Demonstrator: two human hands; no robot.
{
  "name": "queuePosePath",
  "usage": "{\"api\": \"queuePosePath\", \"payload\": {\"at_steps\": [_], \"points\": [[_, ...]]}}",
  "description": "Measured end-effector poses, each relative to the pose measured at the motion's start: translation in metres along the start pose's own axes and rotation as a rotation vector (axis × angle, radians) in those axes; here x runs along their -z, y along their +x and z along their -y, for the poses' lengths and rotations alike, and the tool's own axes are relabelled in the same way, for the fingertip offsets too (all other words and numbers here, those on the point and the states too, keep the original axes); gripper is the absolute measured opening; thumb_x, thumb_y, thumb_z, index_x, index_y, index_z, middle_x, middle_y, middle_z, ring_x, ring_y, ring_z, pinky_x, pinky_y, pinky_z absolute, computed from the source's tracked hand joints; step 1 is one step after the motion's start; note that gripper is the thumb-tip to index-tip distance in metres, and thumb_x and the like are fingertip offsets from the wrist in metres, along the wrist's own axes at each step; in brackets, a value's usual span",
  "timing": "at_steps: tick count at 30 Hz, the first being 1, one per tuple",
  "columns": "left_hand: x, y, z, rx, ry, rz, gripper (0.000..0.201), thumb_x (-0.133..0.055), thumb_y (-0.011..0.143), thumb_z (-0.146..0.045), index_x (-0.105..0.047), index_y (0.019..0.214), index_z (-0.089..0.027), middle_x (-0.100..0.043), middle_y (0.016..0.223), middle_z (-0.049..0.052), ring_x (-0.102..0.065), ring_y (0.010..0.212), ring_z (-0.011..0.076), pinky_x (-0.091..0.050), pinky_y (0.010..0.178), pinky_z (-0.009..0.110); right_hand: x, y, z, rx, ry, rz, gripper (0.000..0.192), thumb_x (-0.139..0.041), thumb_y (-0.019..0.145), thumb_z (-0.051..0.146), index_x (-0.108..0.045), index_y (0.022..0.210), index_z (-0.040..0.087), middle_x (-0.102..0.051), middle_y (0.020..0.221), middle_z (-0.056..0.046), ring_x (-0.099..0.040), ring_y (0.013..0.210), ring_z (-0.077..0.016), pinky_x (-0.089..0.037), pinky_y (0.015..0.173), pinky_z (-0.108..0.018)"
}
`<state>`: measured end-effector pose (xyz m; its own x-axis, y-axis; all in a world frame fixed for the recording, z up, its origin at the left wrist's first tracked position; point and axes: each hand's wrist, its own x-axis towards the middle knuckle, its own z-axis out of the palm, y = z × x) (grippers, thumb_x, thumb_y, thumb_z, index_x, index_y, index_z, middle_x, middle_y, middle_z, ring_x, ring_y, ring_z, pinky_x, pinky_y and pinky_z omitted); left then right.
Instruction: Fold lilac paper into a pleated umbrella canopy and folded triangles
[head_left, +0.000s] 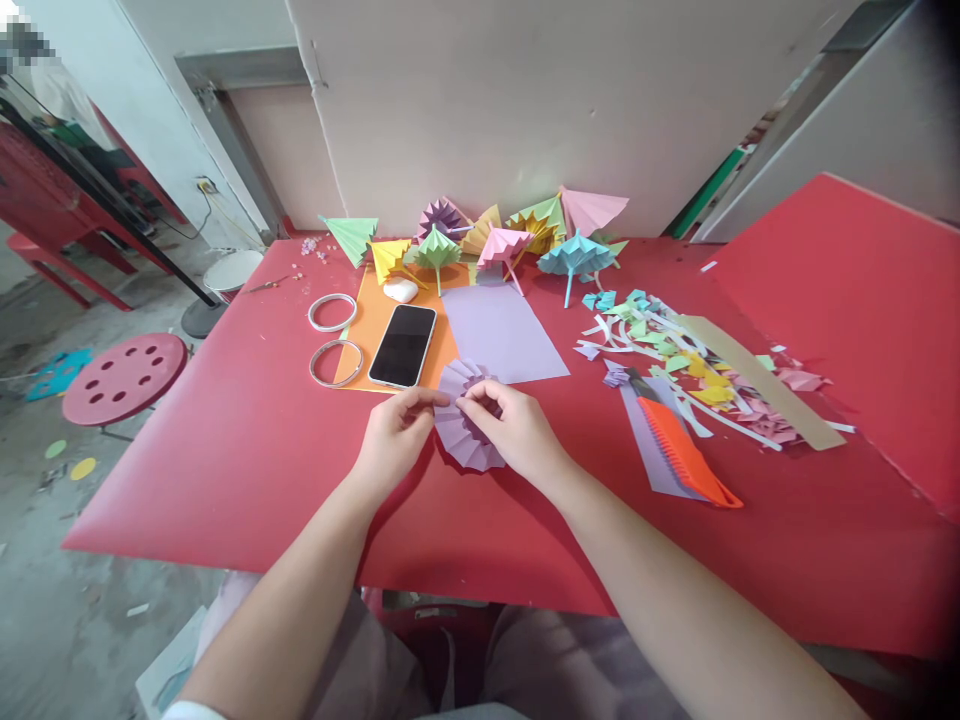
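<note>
A pleated purple paper rosette (pixel 471 452), fanned into a ring, is between my hands above the red table. My left hand (pixel 399 432) pinches its left edge between thumb and forefinger. My right hand (pixel 517 425) has its fingers closed at the middle of the rosette and hides part of it. Just beyond lie a sheet of purple paper (pixel 502 335) and a black-screened phone (pixel 403 346) on orange paper (pixel 360 320). Two bangles, one upper (pixel 332 313) and one lower (pixel 336 363), rest to the left of the phone.
Several folded paper umbrellas (pixel 576 258) stand along the table's back by the wall. Paper scraps (pixel 705 375) are heaped at the right under a tan strip (pixel 765 380). An orange-handled cutter (pixel 686 455) lies on a purple strip. A white earphone case (pixel 400 290) sits behind the phone. Left of the table is a pink stool (pixel 124 380).
</note>
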<state>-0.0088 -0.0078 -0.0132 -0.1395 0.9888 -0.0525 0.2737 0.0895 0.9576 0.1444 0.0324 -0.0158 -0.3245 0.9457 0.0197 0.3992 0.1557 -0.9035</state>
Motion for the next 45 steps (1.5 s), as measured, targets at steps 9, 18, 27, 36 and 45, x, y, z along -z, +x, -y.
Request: {"api": "queuePosePath", "payload": {"at_steps": [9, 18, 27, 36, 45], "points": [[0.0003, 0.0021, 0.0008, -0.012, -0.105, 0.028, 0.018, -0.062, 0.074, -0.030, -0.070, 0.086, -0.019, -0.070, 0.088, 0.004, -0.064, 0.082, 0.0186, -0.050, 0.076, 0.030, 0.0018, -0.0002, 0.0017, 0.015, 0.057, 0.000, 0.020, -0.052, 0.079, 0.038, -0.053, 0.068, 0.022, -0.060, 0.060, 0.001, -0.057, 0.055, -0.0149, -0.044, 0.055, -0.028], [-0.0001, 0.0010, -0.0019, 0.013, -0.115, -0.016, 0.020, -0.067, 0.069, -0.027, -0.071, 0.087, -0.019, -0.071, 0.086, 0.004, -0.064, 0.080, 0.0183, -0.050, 0.076, 0.031, 0.0029, 0.0011, 0.0020, 0.003, 0.094, 0.006, 0.020, -0.052, 0.079, 0.038, -0.054, 0.068, 0.021, -0.057, 0.059, 0.003, -0.055, 0.056, -0.0127, -0.042, 0.057, -0.027], [0.0007, 0.0017, 0.0006, -0.003, -0.101, -0.046, 0.022, -0.067, 0.069, -0.028, -0.072, 0.089, -0.020, -0.071, 0.083, 0.004, -0.064, 0.077, 0.0185, -0.050, 0.075, 0.032, 0.0047, 0.0011, 0.0028, -0.016, 0.122, 0.013, 0.018, -0.056, 0.075, 0.037, -0.059, 0.070, 0.020, -0.061, 0.065, 0.001, -0.056, 0.061, -0.0136, -0.044, 0.060, -0.028], [-0.0013, -0.0008, -0.0015, -0.048, 0.090, -0.104, 0.016, -0.065, 0.072, -0.028, -0.072, 0.085, -0.023, -0.071, 0.083, 0.001, -0.063, 0.074, 0.0173, -0.049, 0.073, 0.030, 0.0031, -0.0002, 0.0028, 0.038, 0.083, -0.008, 0.014, -0.055, 0.077, 0.034, -0.059, 0.071, 0.021, -0.064, 0.069, 0.000, -0.057, 0.060, -0.0140, -0.046, 0.060, -0.028], [-0.0012, 0.0007, 0.0002, -0.162, 0.136, -0.147, 0.011, -0.063, 0.074, -0.024, -0.073, 0.079, -0.026, -0.063, 0.083, 0.001, -0.058, 0.070, 0.0126, -0.047, 0.065, 0.025, 0.0013, -0.0006, 0.0022, 0.157, -0.060, -0.086, 0.011, -0.058, 0.077, 0.029, -0.060, 0.068, 0.022, -0.064, 0.073, -0.001, -0.057, 0.066, -0.0150, -0.045, 0.064, -0.028]]}}
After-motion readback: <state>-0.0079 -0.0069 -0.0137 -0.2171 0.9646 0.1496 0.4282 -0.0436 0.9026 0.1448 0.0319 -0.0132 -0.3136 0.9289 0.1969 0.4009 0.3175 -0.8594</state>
